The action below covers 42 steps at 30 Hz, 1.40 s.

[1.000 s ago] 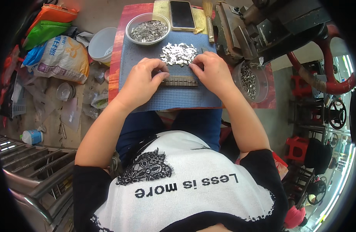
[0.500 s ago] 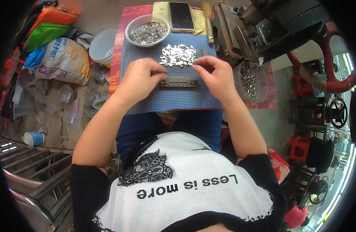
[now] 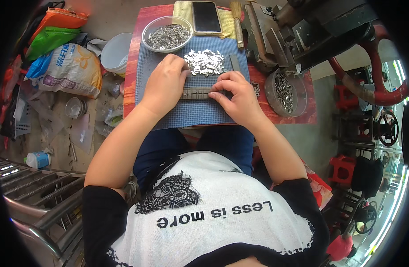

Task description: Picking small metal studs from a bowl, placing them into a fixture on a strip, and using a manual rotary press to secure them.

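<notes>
A slotted metal bar [image 3: 196, 93] lies crosswise on the blue textured mat [image 3: 186, 116]. Beyond it is a loose pile of small white and silvery pieces [image 3: 205, 62]. My left hand [image 3: 166, 83] is at the pile's left edge, fingertips drawn together; whatever they pinch is hidden. My right hand [image 3: 238, 95] has thumb and forefinger closed at the slotted bar's right part, and anything between them is too small to make out. A flat grey metal strip [image 3: 234, 62] lies right of the pile, just beyond my right hand.
A clear bowl of small metal pieces [image 3: 168, 22] stands at the far left, beside a phone [image 3: 206, 18] on a yellow cloth. A small brush [image 3: 238, 26] lies near a dark machine [image 3: 280, 42]. Another clear tub [image 3: 306, 100] of metal pieces stands at the right.
My right hand has moved nearer and left, from the pile's right edge to the slotted bar. My left hand has shifted away from the bar, up to the pile's left edge.
</notes>
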### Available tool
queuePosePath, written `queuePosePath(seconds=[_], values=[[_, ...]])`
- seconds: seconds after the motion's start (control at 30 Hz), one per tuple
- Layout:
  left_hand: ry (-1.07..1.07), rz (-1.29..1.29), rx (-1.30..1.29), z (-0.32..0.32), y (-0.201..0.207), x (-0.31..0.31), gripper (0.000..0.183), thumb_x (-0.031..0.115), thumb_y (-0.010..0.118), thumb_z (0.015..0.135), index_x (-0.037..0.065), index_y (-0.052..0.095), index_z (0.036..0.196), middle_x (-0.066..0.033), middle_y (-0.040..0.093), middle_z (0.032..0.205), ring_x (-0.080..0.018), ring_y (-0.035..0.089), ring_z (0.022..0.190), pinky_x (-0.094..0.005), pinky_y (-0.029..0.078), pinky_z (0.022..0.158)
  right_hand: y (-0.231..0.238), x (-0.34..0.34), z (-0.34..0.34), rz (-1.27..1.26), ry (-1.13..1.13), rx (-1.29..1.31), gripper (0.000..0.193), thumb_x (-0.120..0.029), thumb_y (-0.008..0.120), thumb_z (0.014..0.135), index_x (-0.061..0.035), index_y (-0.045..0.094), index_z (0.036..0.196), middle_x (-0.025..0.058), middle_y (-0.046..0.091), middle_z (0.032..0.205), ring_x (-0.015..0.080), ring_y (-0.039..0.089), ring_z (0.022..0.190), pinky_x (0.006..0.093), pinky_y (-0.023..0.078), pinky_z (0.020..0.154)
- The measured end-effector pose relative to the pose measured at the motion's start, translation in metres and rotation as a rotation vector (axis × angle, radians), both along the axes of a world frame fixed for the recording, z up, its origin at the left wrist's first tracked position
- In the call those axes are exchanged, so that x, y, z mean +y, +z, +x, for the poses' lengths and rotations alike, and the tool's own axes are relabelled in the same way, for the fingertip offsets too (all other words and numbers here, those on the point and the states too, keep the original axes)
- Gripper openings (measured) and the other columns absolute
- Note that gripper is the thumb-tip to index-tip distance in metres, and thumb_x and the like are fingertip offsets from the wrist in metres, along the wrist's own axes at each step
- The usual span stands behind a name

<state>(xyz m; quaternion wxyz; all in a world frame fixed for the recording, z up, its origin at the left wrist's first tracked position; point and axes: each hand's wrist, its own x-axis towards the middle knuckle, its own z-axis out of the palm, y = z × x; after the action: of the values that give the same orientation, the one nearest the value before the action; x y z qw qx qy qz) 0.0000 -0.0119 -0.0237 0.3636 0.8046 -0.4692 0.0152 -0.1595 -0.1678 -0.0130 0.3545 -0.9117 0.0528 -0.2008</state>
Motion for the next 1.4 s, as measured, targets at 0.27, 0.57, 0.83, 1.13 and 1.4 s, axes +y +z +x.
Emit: queuePosePath(seconds=[0.27,0.57,0.83,1.13,1.4], values=[[0.007,-0.136,0.178,-0.006,0.014,0.011,0.011,0.008,0.067,0.089,0.001,0.067,0.099,-0.0168,0.069,0.093,-0.0327,0.066,0.092,-0.0406,0.051,0.083,0.007,-0.011,0.025,-0.113,-0.134,-0.017,0.011,-0.016,0.078,0.08,-0.0052,0.075,0.082,0.0089,0.066,0.083,0.0287,0.061,0.089,0.0386,0.05,0.081],[-0.063,-0.051,0.641,-0.01,0.015,0.017,0.011,0.007,0.073,0.086,-0.001,0.07,0.093,-0.0134,0.071,0.092,-0.0225,0.069,0.078,-0.0336,0.054,0.073,-0.001,-0.017,0.034,-0.159,-0.083,0.087,0.012,-0.015,0.072,0.085,-0.0032,0.074,0.086,0.0138,0.066,0.087,0.0326,0.061,0.093,0.0417,0.049,0.086],[-0.19,0.074,0.267,-0.014,0.018,0.018,0.013,0.007,0.073,0.081,0.0,0.069,0.091,-0.0119,0.068,0.099,-0.0301,0.056,0.11,-0.0387,0.045,0.099,0.004,-0.019,0.029,-0.064,-0.07,0.14,0.01,-0.011,0.069,0.087,-0.0023,0.072,0.091,0.0139,0.065,0.089,0.0326,0.06,0.095,0.0414,0.048,0.086],[-0.188,0.187,0.329,-0.01,0.03,0.013,0.01,0.008,0.077,0.078,0.001,0.074,0.086,-0.0099,0.07,0.09,-0.0272,0.06,0.102,-0.0374,0.049,0.092,0.003,-0.02,0.029,-0.102,-0.049,0.109,0.011,-0.013,0.071,0.084,-0.0041,0.072,0.09,0.0121,0.063,0.087,0.0306,0.059,0.091,0.0403,0.048,0.083],[-0.156,0.037,0.152,-0.001,0.016,-0.006,0.011,0.011,0.077,0.077,0.006,0.077,0.087,-0.0117,0.067,0.093,-0.0308,0.06,0.099,-0.0405,0.05,0.088,0.004,-0.026,0.029,-0.065,-0.03,0.073,0.012,-0.013,0.073,0.08,-0.0047,0.072,0.089,0.0112,0.063,0.088,0.0293,0.059,0.091,0.0392,0.048,0.084]])
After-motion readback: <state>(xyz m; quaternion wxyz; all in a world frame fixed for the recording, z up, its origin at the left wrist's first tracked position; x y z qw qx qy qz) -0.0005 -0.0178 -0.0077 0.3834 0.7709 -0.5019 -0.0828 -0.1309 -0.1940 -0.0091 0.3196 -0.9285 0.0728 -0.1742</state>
